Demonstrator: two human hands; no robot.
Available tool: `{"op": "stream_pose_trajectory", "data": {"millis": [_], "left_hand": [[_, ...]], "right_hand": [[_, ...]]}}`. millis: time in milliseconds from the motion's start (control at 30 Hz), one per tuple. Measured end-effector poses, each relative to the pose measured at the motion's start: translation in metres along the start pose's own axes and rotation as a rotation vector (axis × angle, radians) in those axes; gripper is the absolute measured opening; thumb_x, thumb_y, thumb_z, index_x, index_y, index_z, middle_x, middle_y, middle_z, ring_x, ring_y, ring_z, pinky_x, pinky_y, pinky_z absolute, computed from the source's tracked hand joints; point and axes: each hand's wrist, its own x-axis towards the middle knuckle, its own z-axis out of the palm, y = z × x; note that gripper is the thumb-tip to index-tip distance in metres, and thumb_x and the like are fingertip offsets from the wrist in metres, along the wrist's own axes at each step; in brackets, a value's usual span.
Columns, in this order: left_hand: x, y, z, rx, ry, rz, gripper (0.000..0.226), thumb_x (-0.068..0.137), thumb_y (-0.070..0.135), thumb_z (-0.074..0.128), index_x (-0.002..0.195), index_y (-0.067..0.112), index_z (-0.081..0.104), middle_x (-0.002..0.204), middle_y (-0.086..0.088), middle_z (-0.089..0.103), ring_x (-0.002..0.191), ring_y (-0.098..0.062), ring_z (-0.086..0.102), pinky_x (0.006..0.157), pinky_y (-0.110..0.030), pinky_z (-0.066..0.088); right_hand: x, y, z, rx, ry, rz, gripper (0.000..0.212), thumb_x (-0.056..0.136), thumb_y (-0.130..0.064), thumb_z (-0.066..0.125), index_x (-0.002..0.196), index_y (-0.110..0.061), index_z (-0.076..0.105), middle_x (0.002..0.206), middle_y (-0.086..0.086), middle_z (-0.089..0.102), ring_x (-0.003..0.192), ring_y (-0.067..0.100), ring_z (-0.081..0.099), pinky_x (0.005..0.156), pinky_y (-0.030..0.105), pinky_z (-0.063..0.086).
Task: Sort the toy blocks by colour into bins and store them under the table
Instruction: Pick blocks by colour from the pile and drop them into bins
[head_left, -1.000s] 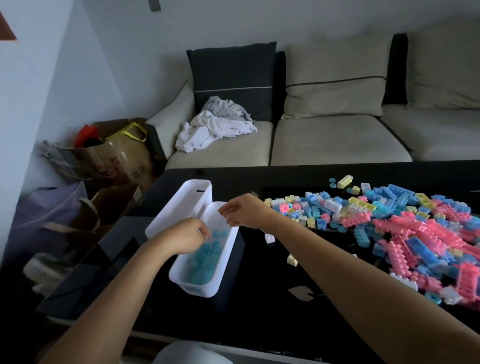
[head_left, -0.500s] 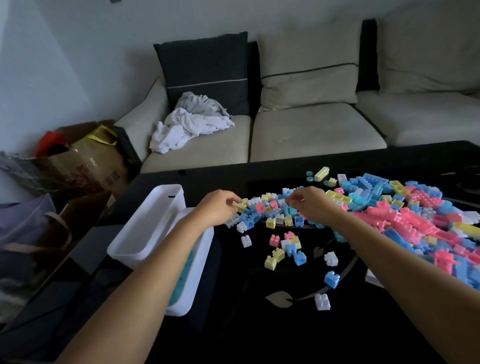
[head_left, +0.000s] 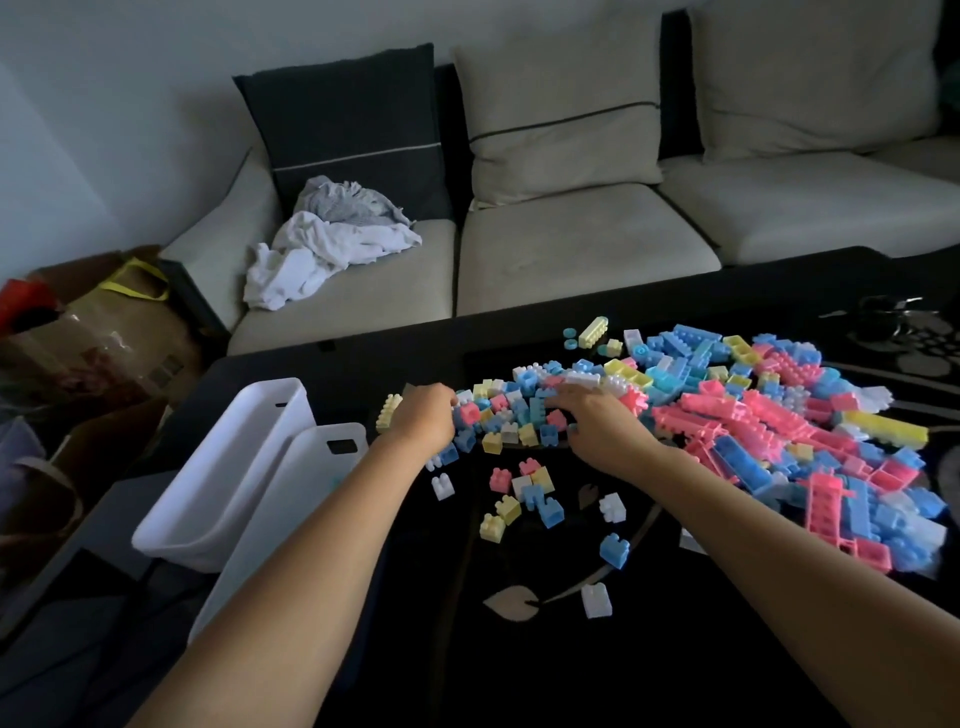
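Note:
A big heap of pink, blue, yellow and white toy blocks (head_left: 753, 415) covers the right half of the black table (head_left: 519, 675). Both hands are at the heap's left edge. My left hand (head_left: 423, 418) lies knuckles-up on small blocks beside a pale yellow brick (head_left: 388, 411), its fingertips hidden. My right hand (head_left: 597, 423) reaches left over small blue and pink blocks with its fingers bent down among them. Two white bins stand side by side at the table's left: the far bin (head_left: 234, 467) and the near bin (head_left: 291, 499). My left forearm hides the near bin's inside.
Loose blocks lie in front of the heap, among them a blue one (head_left: 614, 551) and a white one (head_left: 596, 600). A beige sofa (head_left: 571, 249) with crumpled cloth (head_left: 322, 249) runs behind the table. Cardboard boxes and bags (head_left: 104, 332) crowd the floor at left.
Both hands left the near bin and moved right into the heap's left edge. The view has swung right, so the bins now sit further left.

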Motion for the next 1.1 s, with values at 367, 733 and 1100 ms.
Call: {"op": "stream_pose_trajectory", "data": {"millis": [367, 733, 1100], "left_hand": [[-0.019, -0.002, -0.015, -0.114, -0.072, 0.007, 0.050, 0.082, 0.008, 0.070, 0.128, 0.015, 0.054, 0.117, -0.007, 0.061, 0.102, -0.020, 0.061, 0.088, -0.034, 0.052], [0.013, 0.001, -0.042, -0.699, -0.060, -0.393, 0.031, 0.094, 0.003, 0.040, 0.079, 0.011, 0.066, 0.086, -0.005, 0.057, 0.066, -0.013, 0.049, 0.053, -0.022, 0.042], [0.054, 0.000, -0.012, -0.172, -0.091, -0.224, 0.037, 0.090, 0.040, 0.059, 0.106, 0.007, 0.066, 0.092, -0.004, 0.064, 0.079, -0.016, 0.060, 0.065, -0.026, 0.046]], "right_hand": [[0.035, -0.033, 0.006, -0.087, -0.135, 0.048, 0.029, 0.092, -0.026, 0.055, 0.115, -0.009, 0.056, 0.116, 0.009, 0.055, 0.093, 0.019, 0.057, 0.072, 0.027, 0.045], [0.026, -0.028, 0.009, -0.013, -0.060, 0.043, 0.022, 0.085, 0.005, 0.053, 0.102, -0.009, 0.060, 0.112, 0.007, 0.056, 0.090, 0.018, 0.055, 0.069, 0.023, 0.041], [0.009, -0.011, 0.013, 0.060, -0.122, 0.027, 0.037, 0.086, 0.007, 0.051, 0.116, -0.013, 0.061, 0.118, 0.007, 0.059, 0.096, 0.022, 0.060, 0.078, 0.031, 0.053]]}}
